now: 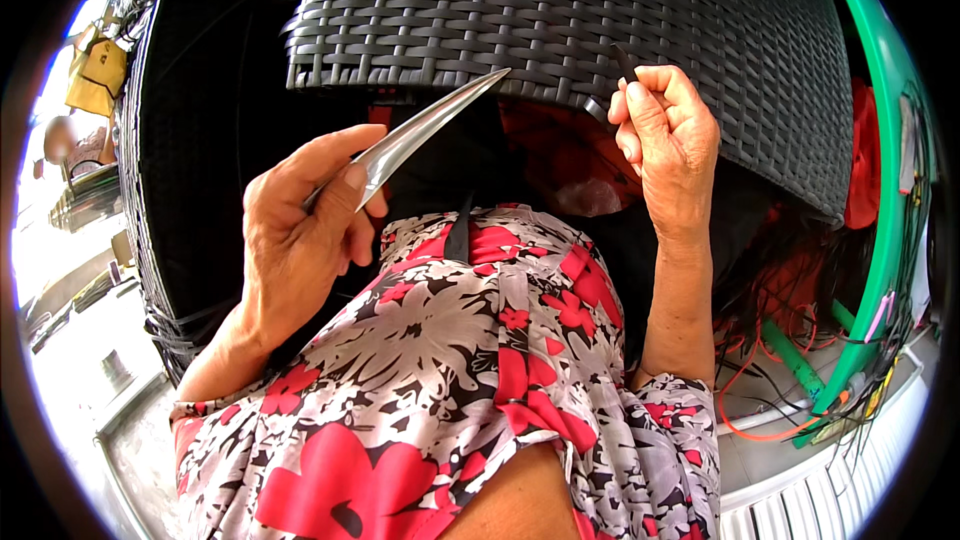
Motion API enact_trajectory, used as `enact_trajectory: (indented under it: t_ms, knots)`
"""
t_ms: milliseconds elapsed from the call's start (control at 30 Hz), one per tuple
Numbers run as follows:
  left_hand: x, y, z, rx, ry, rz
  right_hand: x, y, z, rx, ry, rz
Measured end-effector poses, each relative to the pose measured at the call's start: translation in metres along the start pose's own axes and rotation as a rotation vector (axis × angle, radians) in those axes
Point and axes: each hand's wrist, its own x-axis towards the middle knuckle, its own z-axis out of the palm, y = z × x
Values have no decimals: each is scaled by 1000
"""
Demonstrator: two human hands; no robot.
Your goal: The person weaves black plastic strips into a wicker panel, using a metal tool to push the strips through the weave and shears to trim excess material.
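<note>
My left hand (295,215) is closed round the base of a shiny, hollow metal spike (425,130). Its tip points up and right, close to the lower edge of a dark grey woven wicker piece (560,10). Beside that same edge, my right hand (672,145) pinches a short black flat strip (625,62) between thumb and fingers. The strip's end sticks up in front of the weave; whether it is joined to the weave I cannot tell. Another black strip end (459,230) lies against my flowered clothing.
A green frame (885,200) curves along the right side, with loose black strips and an orange cord (745,432) near its foot. Dark wicker (145,170) stands on the left. Beyond it are a yellow object (97,70) and a person (85,145). Red cloth (865,165) hangs at right.
</note>
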Motion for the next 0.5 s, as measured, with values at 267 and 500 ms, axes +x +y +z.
enact_trajectory:
  t_ms: [267, 500]
  knots:
    - [8, -2, 4, -184, -414, -192, 5, -2, 0, -250, -48, -85]
    - [16, 6, -3, -72, -395, -177, 8, -8, 9, -723, -2, -251]
